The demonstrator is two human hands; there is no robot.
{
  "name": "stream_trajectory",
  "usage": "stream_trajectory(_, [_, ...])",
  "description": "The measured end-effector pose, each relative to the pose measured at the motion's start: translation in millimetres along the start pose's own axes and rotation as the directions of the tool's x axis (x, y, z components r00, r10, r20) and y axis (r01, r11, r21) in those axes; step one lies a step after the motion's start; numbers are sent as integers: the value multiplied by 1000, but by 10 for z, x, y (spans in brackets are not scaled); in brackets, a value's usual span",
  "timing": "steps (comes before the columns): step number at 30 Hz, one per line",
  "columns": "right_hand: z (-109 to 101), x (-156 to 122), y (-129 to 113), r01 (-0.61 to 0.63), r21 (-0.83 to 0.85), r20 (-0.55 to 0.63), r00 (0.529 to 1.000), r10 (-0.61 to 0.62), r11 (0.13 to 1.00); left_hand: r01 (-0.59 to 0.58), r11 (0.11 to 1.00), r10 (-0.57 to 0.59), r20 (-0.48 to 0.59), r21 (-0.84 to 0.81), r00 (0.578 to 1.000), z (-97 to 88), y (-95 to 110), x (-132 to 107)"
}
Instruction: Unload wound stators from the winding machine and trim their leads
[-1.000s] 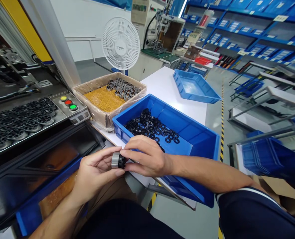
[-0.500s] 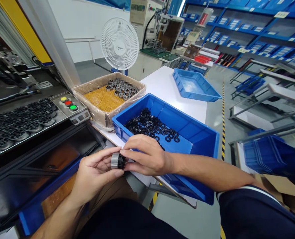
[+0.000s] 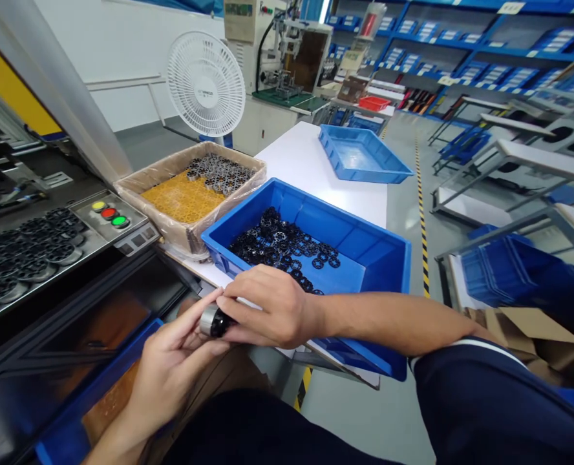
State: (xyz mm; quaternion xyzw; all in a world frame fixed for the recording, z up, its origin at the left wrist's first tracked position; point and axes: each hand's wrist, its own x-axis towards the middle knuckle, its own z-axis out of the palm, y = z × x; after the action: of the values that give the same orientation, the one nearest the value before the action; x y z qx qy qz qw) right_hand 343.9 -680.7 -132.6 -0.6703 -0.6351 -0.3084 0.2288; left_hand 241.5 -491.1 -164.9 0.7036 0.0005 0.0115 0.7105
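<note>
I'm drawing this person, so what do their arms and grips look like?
The left grip and right grip are bare hands, with no gloves. The right arm has a short navy sleeve with a thin white stripe; past the sleeve it is bare. The left arm is bare where it shows.

one head-worn camera looks forward and down, close over the left hand [image 3: 168, 363] and right hand [image 3: 272, 307].

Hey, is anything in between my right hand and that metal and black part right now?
Nothing visible. Your right hand is on the black end of the metal and black part, and your left hand holds its metal end. The large blue bin lies beyond them.
</note>
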Motion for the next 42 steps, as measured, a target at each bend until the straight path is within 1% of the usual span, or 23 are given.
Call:
stream_trajectory(2, [39, -28, -1, -25, 43, 6, 1000, 25, 999, -9, 998, 11, -25, 66, 1000, 25, -30, -52])
stream_trajectory(5, [113, -48, 12, -191, 238, 25, 981, 191, 952, 0, 995, 2, -14, 100, 1000, 18, -42, -109])
stream_trajectory(7, [152, -33, 70, -303, 407, 121, 953, 278, 862, -18, 993, 9, 73, 118, 997, -13, -32, -118])
stream_trajectory(9, [163, -16, 224, -407, 510, 292, 910, 293, 758, -71, 981, 45, 143, 179, 989, -54, -21, -100])
stream_trajectory(10, [157, -19, 346, -498, 469, 392, 858, 333, 729, -102, 970, 71, 146, 220, 987, -77, -20, -81])
stream_trajectory(11, [147, -40, 497, -602, 361, 483, 774, 409, 712, -128, 957, 101, 117, 259, 988, -102, -23, -56])
stream_trajectory(12, [134, -82, 667, -699, 194, 530, 665, 526, 689, -137, 947, 127, 54, 291, 990, -129, -32, -26])
stream_trajectory(13, [123, -149, 846, -766, -56, 530, 521, 669, 641, -120, 946, 133, -23, 301, 991, -158, -45, 8])
stream_trajectory(14, [117, -238, 1017, -787, -178, 519, 436, 736, 591, -82, 956, 115, -103, 282, 988, -189, -60, 45])
stream_trajectory(16, [127, -459, 1290, -787, -323, 537, 305, 787, 526, 26, 988, 10, -231, 151, 973, -247, -87, 119])
stream_trajectory(18, [170, -677, 1432, -768, -395, 586, 211, 783, 503, 98, 995, -101, -266, -25, 959, -291, -96, 176])
stream_trajectory(19, [198, -763, 1458, -757, -420, 605, 177, 776, 500, 98, 992, -115, -268, -77, 956, -304, -89, 191])
stream_trajectory(20, [228, -825, 1464, -748, -437, 618, 153, 771, 499, 77, 994, -96, -273, -78, 957, -310, -74, 193])
stream_trajectory(22, [274, -874, 1449, -738, -458, 623, 132, 771, 496, -4, 997, 26, -269, 81, 963, -305, -26, 158])
stream_trajectory(24, [291, -837, 1437, -738, -469, 603, 133, 787, 484, -114, 931, 198, -219, 346, 955, -284, 32, 92])
stream_trajectory(26, [278, -738, 1441, -751, -469, 559, 155, 815, 464, -212, 837, 333, -163, 504, 929, -261, 77, 23])
stream_trajectory(28, [247, -598, 1430, -778, -437, 506, 202, 839, 451, -245, 832, 374, -177, 497, 910, -248, 97, -25])
stream_trajectory(31, [190, -352, 1297, -832, -307, 463, 294, 836, 462, -242, 875, 353, -212, 420, 911, -248, 92, -49])
stream_trajectory(35, [108, -55, 838, -878, -91, 516, 362, 777, 469, -202, 929, 268, -188, 311, 945, -223, 90, -39])
stream_trajectory(37, [59, 36, 549, -877, 110, 511, 454, 730, 468, -185, 967, 218, -189, 177, 957, -188, 107, -31])
stream_trajectory(38, [32, 65, 410, -845, 246, 463, 533, 708, 475, -183, 977, 200, -190, 108, 961, -167, 119, -26])
stream_trajectory(40, [-14, 90, 168, -709, 464, 292, 688, 665, 530, -149, 989, 145, -186, -6, 972, -122, 142, -12])
stream_trajectory(42, [-37, 86, -2, -568, 515, 119, 789, 603, 641, -107, 991, 90, -187, -84, 978, -75, 154, 7])
